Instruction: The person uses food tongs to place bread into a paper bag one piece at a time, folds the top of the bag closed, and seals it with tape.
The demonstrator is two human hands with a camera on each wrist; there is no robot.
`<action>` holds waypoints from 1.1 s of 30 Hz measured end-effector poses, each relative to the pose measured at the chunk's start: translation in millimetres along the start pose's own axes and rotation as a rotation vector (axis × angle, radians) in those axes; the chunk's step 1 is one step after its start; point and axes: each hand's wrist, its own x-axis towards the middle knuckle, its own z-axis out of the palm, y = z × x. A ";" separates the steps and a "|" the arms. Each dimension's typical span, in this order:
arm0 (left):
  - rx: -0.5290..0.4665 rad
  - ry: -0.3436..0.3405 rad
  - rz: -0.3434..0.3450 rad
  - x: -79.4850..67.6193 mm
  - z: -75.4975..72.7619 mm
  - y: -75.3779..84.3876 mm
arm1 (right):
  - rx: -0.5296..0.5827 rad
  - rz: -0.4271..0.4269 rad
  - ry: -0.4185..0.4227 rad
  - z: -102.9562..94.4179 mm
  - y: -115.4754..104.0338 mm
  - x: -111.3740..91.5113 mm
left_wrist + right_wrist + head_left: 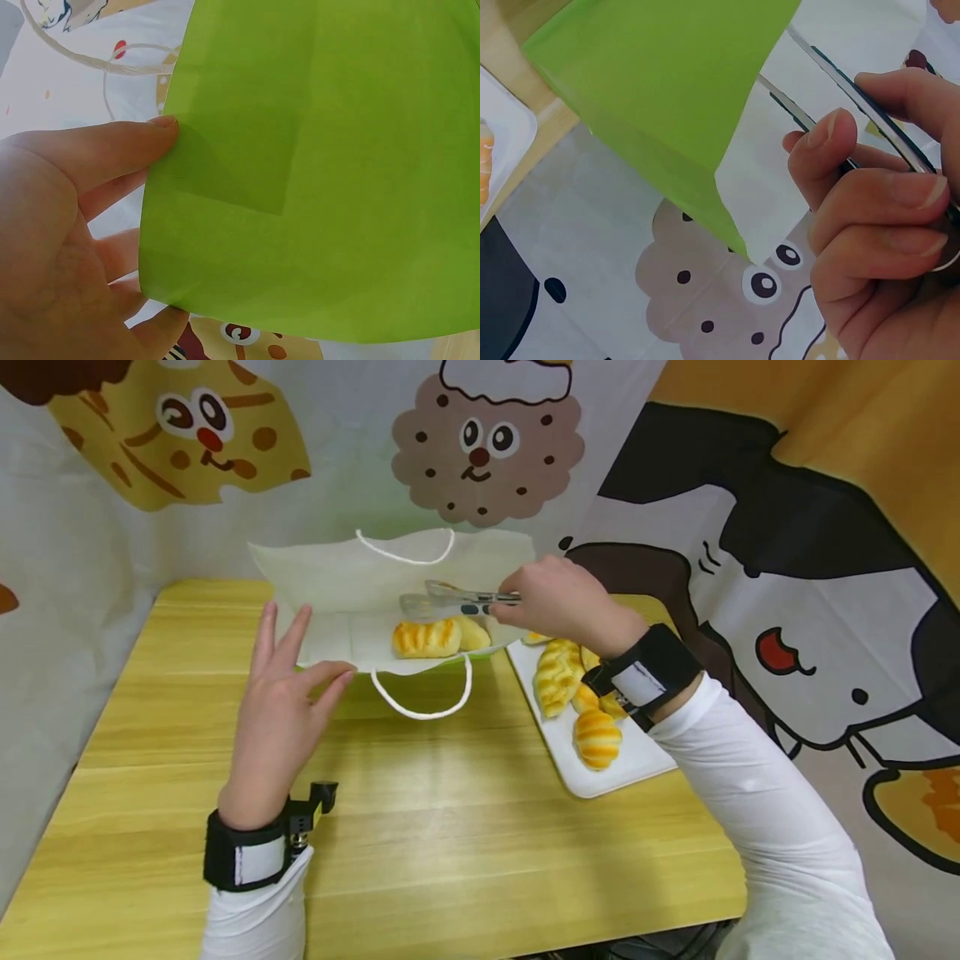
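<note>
A paper bag point(330, 572), green outside and white inside, stands with its mouth toward me and white cord handles on both sides. My left hand point(281, 714) pinches the bag's near left rim between thumb and finger, two other fingers spread; the left wrist view shows the thumb on the green wall point(315, 150). In my right hand point(558, 602) is a pair of metal tongs point(472, 599), reaching into the mouth with its arms apart. Below the tong tips, inside the bag, lie a striped bread roll point(426, 639) and a paler bread piece point(472, 633).
Right of the bag, a white tray point(581, 781) holds several breads, among them a braided loaf point(557, 681) and a small striped roll point(597, 739). My right forearm passes over the tray. A cartoon-printed cloth point(345, 460) hangs behind the wooden table point(450, 860).
</note>
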 end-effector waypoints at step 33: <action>-0.005 -0.005 -0.048 0.7 0.1 0.0 | 0.107 0.121 0.478 28.4 32.1 -119.8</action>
